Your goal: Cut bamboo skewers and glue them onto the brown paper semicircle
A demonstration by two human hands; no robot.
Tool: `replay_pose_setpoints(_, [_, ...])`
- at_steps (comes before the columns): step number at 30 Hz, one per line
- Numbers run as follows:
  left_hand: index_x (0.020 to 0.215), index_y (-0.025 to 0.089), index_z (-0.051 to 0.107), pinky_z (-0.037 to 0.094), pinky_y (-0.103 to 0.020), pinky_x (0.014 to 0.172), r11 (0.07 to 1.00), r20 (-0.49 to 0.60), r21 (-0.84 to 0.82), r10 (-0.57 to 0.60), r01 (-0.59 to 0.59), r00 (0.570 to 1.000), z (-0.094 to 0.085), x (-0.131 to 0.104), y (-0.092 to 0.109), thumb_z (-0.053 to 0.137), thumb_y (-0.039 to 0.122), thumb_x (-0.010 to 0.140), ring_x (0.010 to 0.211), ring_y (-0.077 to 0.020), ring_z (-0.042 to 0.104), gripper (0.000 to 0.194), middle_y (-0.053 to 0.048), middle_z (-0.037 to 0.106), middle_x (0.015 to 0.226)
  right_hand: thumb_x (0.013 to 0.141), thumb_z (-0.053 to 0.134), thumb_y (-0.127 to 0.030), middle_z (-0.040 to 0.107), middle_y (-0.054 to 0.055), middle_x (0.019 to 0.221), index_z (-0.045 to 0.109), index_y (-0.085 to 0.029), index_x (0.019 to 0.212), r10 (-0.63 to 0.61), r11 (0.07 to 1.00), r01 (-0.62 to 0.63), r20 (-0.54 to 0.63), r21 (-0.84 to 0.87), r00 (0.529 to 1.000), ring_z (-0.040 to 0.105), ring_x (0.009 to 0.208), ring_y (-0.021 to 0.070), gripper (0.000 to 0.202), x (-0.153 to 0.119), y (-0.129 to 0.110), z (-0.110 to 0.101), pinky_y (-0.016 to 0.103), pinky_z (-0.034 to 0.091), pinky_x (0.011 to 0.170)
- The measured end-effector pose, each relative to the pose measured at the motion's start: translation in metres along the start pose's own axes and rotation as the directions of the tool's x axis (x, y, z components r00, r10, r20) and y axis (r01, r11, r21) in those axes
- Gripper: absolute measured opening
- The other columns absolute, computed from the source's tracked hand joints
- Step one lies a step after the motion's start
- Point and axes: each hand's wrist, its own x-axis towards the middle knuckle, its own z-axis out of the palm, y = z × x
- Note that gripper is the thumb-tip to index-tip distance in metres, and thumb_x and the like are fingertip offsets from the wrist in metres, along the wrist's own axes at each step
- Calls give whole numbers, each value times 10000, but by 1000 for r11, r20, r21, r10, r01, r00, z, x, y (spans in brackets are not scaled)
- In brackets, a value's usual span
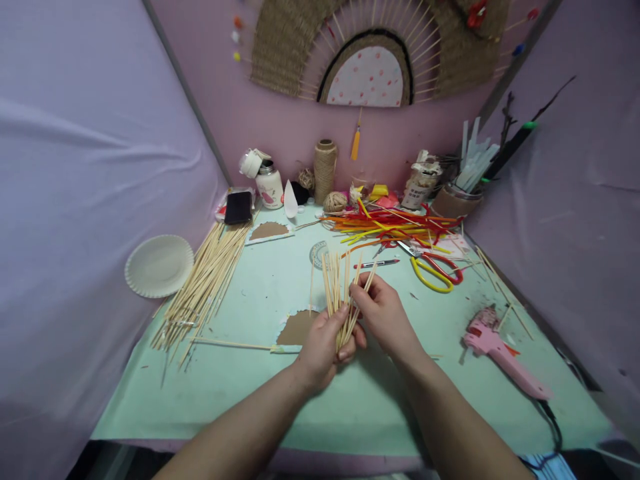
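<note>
A bundle of thin wooden sticks [331, 280] stands fanned out above the middle of the table, its lower part wrapped by my left hand [325, 343]. At the bundle's right side my right hand [383, 307] pinches one or more of the sticks near their upper part. Behind my left hand, partly covered by it, lies a brown cardboard half-circle [297, 329] with a pale scalloped edge. A single stick [233, 343] reaches left from its lower corner. Another stick [311, 287] points upward from its top edge.
A pile of sticks [200, 287] and a paper plate [159, 265] are at the left. Scissors [433, 270], a pen [377, 264] and colourful pipe cleaners [395, 223] lie behind my hands. A pink glue gun [505, 357] rests at the right, its cord trailing forward.
</note>
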Motion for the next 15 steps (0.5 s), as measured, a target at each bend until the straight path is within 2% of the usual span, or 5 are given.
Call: replay_pose_setpoints(15, [809, 176, 460, 133, -186, 357, 1000, -2, -10, 22, -22, 1000, -2, 1, -2, 647, 613, 743, 308, -22, 275, 480, 20, 587, 519, 807, 571, -337, 524, -38, 654, 520, -210, 723, 2, 999, -2, 5, 40, 1000, 472, 615, 143, 160, 0, -2, 0, 265, 396, 594])
